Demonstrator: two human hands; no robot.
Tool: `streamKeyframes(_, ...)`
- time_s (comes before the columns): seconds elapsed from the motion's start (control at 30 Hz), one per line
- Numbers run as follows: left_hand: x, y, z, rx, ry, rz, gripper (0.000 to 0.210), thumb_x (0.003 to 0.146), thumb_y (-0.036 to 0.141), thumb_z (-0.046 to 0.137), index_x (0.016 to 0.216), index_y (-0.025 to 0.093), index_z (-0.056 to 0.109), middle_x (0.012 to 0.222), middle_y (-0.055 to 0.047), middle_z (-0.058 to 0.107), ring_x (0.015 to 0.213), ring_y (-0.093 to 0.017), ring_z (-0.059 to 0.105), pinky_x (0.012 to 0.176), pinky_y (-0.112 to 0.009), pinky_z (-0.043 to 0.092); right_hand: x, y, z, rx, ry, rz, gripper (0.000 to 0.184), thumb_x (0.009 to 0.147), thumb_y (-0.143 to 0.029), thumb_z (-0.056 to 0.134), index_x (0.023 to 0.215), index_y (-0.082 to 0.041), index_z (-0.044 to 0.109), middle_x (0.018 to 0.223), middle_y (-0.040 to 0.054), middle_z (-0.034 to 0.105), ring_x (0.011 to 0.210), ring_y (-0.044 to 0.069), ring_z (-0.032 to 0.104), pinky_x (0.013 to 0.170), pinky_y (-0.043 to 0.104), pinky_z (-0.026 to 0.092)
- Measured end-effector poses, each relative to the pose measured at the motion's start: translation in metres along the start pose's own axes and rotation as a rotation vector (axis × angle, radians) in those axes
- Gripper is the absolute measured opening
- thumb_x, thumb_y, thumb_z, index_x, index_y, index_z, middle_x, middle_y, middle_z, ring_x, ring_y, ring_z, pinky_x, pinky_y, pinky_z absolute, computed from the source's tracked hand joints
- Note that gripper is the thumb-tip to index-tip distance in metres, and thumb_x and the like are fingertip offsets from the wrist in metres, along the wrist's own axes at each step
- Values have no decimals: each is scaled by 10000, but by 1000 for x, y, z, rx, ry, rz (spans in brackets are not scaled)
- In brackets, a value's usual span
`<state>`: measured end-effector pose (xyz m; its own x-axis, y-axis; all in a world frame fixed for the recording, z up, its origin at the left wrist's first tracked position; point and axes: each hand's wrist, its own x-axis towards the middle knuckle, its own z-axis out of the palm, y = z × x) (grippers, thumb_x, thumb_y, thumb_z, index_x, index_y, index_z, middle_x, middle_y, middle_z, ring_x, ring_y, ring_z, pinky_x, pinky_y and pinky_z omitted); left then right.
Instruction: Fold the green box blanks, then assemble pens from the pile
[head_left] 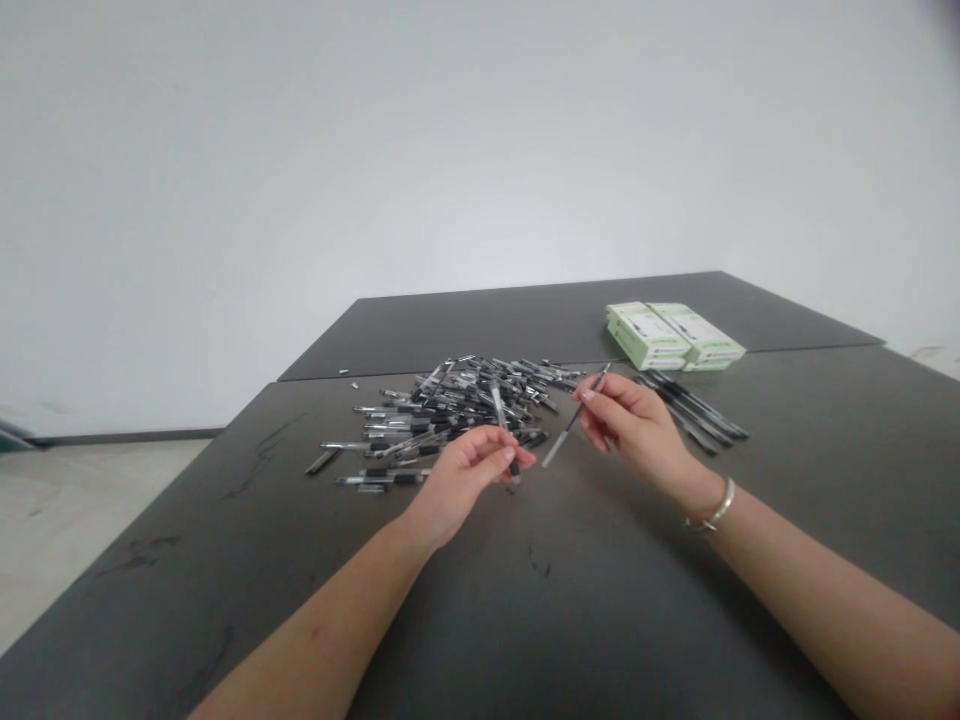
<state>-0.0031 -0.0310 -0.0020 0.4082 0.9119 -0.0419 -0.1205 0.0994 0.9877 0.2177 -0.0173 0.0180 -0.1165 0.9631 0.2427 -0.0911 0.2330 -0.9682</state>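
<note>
My left hand (480, 465) pinches a clear pen barrel (498, 405) with a dark grip, held slanting up over the table. In my right hand (626, 415) is a thin pen refill (559, 444), gripped near its upper end between thumb and fingers. Its pale tail points down and left toward the barrel; the two are apart. Behind my left hand lies a large heap of clear and black pens (420, 415). Several dark refills (697, 412) lie side by side to the right of my right hand.
Green and white boxes (679, 340) stand stacked at the back right. The dark table (585, 600) has a seam across it and scuff marks at left. A few small loose pieces (344, 372) lie behind the heap. A white wall (480, 150) rises beyond the table.
</note>
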Motion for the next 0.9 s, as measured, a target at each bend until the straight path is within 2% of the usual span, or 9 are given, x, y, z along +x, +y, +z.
streamKeyframes(0.17, 0, 0, -1, -163, 21, 18, 114, 840, 236, 640, 905, 166, 578, 1004, -98, 711, 975, -197, 635, 778, -297, 502, 1, 0, 0, 165, 7, 25, 115, 818, -269, 650, 845, -181, 583, 645, -5, 645, 406, 78, 493, 379, 193, 358)
streamKeyframes(0.27, 2, 0, -3, -283, 88, 45, 120, 802, 211, 683, 887, 156, 619, 1058, -84, 687, 865, -150, 638, 696, -250, 514, 2, -2, -1, 245, 47, 21, 69, 803, -228, 636, 820, -166, 610, 643, 18, 670, 392, 84, 497, 369, 196, 355)
streamKeyframes(0.43, 4, 2, -6, -440, 168, 91, 133, 725, 184, 754, 827, 158, 672, 728, 16, 629, 651, -84, 602, 573, -184, 498, 2, -8, -2, 341, 66, 17, 99, 799, -190, 558, 760, -146, 638, 631, 49, 684, 372, 101, 497, 367, 221, 362)
streamKeyframes(0.5, 4, 3, -5, -476, 173, 99, 148, 704, 182, 772, 818, 158, 682, 696, 24, 625, 643, -85, 618, 577, -177, 506, 2, -9, -2, 352, 65, 19, 110, 791, -175, 545, 758, -143, 644, 623, 50, 683, 369, 104, 497, 364, 221, 358)
streamKeyframes(0.63, 4, 3, -5, -513, 166, 116, 157, 678, 179, 792, 807, 160, 702, 768, 11, 680, 686, -107, 673, 601, -175, 532, 3, -9, -3, 362, 72, 13, 121, 784, -168, 531, 759, -142, 647, 623, 52, 686, 366, 106, 497, 362, 219, 356)
streamKeyframes(0.9, 4, 3, -7, -549, 145, 128, 125, 715, 145, 759, 826, 168, 705, 767, -5, 730, 736, -119, 706, 662, -166, 555, 3, -12, -1, 362, 96, 25, 106, 774, -159, 539, 753, -140, 641, 628, 55, 690, 374, 105, 499, 363, 217, 363)
